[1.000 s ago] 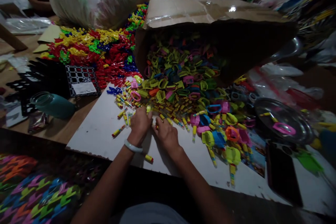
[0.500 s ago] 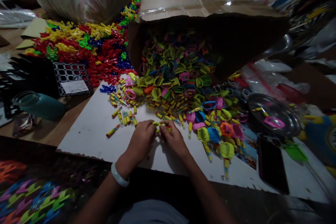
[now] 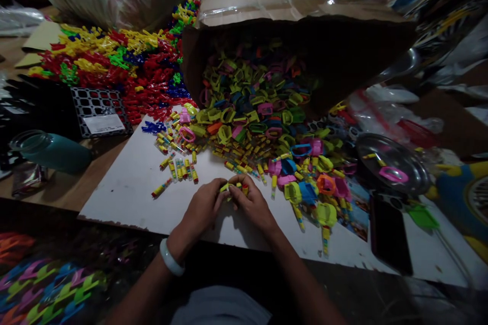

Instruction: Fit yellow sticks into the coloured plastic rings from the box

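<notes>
My left hand (image 3: 205,204) and my right hand (image 3: 252,206) meet over the near part of the white board, fingertips pinched together. Between them is a small yellow-green plastic toy piece (image 3: 225,187), largely covered by the fingers. A yellow tube with a red end (image 3: 244,189) shows at my right hand's fingers. On the board left of my hands lie several small yellow-labelled tubes (image 3: 161,188). To the right are coloured plastic toy pieces such as a lime one (image 3: 326,214), with a tube sticking out below it.
A cardboard box (image 3: 305,5) on its side spills colourful toy pieces (image 3: 247,91) toward me. Red, yellow and blue plastic figures (image 3: 148,71) are heaped behind left. A metal plate (image 3: 414,177), a dark phone (image 3: 391,233) and a teal jar (image 3: 61,152) lie around the white board (image 3: 122,193).
Both hands stay together around the yellow-green piece, which has tilted and shows more of its length. The whole view has shifted slightly, so everything appears a little further left.
</notes>
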Tool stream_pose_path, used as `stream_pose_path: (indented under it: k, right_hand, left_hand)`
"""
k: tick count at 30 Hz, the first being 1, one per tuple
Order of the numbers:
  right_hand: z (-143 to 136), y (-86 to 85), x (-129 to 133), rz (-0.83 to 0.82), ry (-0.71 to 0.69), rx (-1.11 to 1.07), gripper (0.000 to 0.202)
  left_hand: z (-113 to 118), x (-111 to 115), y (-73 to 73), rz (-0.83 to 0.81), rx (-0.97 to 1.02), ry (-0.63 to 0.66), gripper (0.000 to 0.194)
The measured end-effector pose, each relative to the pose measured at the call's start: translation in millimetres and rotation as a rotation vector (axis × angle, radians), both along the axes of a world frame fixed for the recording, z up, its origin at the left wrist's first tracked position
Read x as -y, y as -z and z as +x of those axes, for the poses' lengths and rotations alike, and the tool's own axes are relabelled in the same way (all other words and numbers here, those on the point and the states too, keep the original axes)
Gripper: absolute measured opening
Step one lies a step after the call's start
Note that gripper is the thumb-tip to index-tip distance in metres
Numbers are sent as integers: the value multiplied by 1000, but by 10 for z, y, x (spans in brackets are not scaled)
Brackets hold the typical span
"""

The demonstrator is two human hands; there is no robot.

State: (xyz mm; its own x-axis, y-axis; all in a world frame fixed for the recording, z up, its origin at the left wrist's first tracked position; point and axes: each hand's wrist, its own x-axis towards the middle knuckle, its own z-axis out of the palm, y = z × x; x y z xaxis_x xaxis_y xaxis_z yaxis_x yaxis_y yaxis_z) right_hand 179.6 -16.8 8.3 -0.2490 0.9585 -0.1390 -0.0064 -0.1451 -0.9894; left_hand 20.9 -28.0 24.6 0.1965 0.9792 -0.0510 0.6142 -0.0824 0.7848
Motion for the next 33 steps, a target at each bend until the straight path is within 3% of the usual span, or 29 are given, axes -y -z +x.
stream_pose_path:
  k: [6,12,20,29,33]
  right_hand:
    - [155,-19,56,107,-26,139,39]
    - [276,-65,72,402,-99,297,13]
    - [267,12,97,634,-201,458,28]
    - [290,-2,102,684,-268,553,62]
    - [245,19,122,789,-247,692,58]
  left_hand:
    - [-79,-39,-3,5,-79,-82,27]
    - [-97,-4,-29,57,-170,-5,28]
    - [-65,21,-78,69,-304,67,27]
    - [-46,7,-119,11,-350,82,26]
    - [-27,-1,-167,-61,-410,66,25]
